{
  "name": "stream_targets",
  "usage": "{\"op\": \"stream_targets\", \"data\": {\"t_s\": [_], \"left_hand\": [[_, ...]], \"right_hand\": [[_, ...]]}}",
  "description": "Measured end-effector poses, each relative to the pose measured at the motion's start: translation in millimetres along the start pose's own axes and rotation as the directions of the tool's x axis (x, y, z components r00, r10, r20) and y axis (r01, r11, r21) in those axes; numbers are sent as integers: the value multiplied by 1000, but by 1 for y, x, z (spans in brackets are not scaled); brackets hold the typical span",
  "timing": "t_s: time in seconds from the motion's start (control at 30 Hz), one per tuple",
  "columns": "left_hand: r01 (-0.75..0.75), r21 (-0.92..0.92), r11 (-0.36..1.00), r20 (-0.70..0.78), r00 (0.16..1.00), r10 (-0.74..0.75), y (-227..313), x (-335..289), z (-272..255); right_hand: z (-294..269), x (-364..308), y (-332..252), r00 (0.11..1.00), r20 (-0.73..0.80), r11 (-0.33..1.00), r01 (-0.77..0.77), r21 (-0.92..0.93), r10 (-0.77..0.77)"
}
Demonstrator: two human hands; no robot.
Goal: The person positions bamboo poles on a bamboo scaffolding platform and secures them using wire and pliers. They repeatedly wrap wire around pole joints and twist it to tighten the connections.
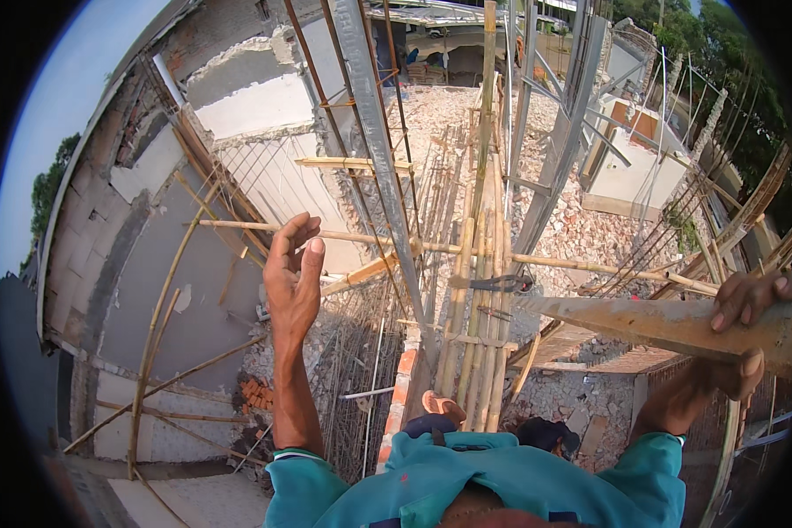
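Note:
My left hand (295, 282) is raised, fingers loosely bent and thumb apart, with nothing in it. Just beyond it passes a thin horizontal bamboo pole (352, 236); whether they touch I cannot tell. On the right, my right hand (737, 374) grips a long, stained board (642, 322), thumb at the near edge and fingers curled over the far one. The board reaches leftward toward a walkway of bamboo poles (480, 352). A dark looped thing (500, 283) lies across those poles. My sandalled foot (443, 407) shows below.
A metal upright (374, 132) with reinforcing bars stands ahead, left of the walkway; another metal frame (554, 150) rises to its right. Far below lies broken brick rubble (554, 220). A narrow brick wall top (399, 392) runs beside my feet. Crossed bamboo poles (154, 352) stand left.

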State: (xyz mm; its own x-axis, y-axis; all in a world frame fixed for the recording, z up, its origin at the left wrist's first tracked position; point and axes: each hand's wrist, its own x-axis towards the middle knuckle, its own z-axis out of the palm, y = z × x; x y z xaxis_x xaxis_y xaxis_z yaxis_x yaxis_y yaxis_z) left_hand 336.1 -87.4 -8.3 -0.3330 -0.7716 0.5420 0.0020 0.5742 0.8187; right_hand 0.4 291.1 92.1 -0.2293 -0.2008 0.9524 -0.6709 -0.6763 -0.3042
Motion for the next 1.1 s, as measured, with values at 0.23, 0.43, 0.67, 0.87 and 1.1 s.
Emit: {"op": "stream_targets", "data": {"t_s": [0.23, 0.43, 0.67, 0.87, 1.1], "left_hand": [[-98, 11, 995, 5, 995, 98, -13, 163, 48], [-65, 164, 984, 74, 996, 54, -39, 210, 72], [-12, 183, 983, 88, 996, -4, -67, 214, 86], [-126, 393, 911, 33, 992, 123, -80, 205, 98], [-241, 526, 816, 30, 964, 265, -83, 202, 103]], "right_hand": [[-9, 38, 50, 992, 120, 1000, 28, 3, -28], [-20, 38, 103, 989, 139, 998, 52, 27, -55], [5, 50, 173, 992, 116, 998, 54, 10, -55], [46, 75, 243, 990, 96, 995, 103, -9, -102], [72, 100, 309, 985, 115, 991, 117, 71, -125]]}}
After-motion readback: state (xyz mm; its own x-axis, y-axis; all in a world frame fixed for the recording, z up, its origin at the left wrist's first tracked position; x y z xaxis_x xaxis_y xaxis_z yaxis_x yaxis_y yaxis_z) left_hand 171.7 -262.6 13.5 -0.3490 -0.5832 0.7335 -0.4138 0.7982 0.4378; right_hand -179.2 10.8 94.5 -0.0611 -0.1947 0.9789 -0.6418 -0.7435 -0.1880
